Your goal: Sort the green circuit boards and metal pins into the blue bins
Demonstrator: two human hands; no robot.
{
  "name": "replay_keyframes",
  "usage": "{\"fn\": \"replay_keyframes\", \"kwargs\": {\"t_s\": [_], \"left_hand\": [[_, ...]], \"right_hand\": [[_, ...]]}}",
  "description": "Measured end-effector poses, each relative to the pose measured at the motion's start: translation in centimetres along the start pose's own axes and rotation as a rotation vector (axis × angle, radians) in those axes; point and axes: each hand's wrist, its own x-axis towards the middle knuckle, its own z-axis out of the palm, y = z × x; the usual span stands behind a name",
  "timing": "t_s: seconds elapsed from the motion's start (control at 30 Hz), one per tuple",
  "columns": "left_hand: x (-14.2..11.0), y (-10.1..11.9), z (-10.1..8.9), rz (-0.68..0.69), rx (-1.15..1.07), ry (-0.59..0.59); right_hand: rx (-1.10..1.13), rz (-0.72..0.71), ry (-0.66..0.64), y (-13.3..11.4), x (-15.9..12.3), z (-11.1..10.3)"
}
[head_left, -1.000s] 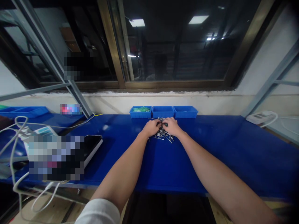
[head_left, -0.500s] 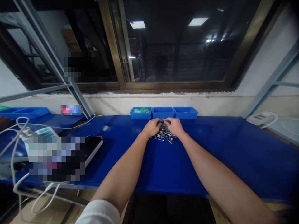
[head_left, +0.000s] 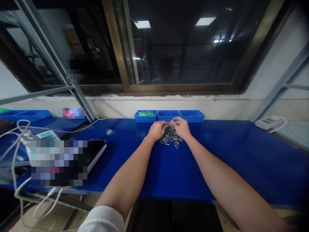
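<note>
A loose heap of thin silvery metal pins (head_left: pixel 172 138) lies on the blue tabletop (head_left: pixel 169 174), pointing in many directions. My left hand (head_left: pixel 157 130) curves over the heap's left side, its thumb and fingertips drawn together. On the other side, my right hand (head_left: pixel 181 128) is closed in a pinch, with the forefinger bent above the thumb. The fingertips of both hands come close together over the far part of the heap. Small metallic bits show between them, but exactly what each hand grips is too small to tell.
Beyond the heap stand three joined blue bins: the left bin (head_left: pixel 145 120) holds green material, beside the middle bin (head_left: pixel 168 113) and right bin (head_left: pixel 192 120). A phone-like black device (head_left: pixel 96 149) and white cables (head_left: pixel 14 161) lie left. A white power strip (head_left: pixel 270 123) sits right.
My right hand has risen slightly, with its forefinger lifted and bent more. The left hand's fingers have shifted a little toward the right hand. The heap looks much the same.
</note>
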Motion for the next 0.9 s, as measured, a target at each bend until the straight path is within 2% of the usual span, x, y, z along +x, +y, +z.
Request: {"fn": "replay_keyframes", "kwargs": {"t_s": [0.23, 0.6, 0.73, 0.9], "left_hand": [[0.0, -0.2, -0.1, -0.035, 0.082, 0.001], [0.1, 0.4, -0.5, -0.091, 0.005, -0.017], [0.1, 0.3, -0.5, -0.105, -0.005, 0.071], [0.0, -0.2, -0.3, -0.151, 0.017, 0.147]], "right_hand": [[0.047, -0.047, -0.114, 0.1, 0.0, 0.0], [0.027, -0.062, -0.111, 0.1, 0.8, -1.0], [-0.065, -0.068, -0.007, 0.4, 1.1, -1.3], [-0.405, -0.069, 0.173, 0.2, 0.9, -2.1]]}}
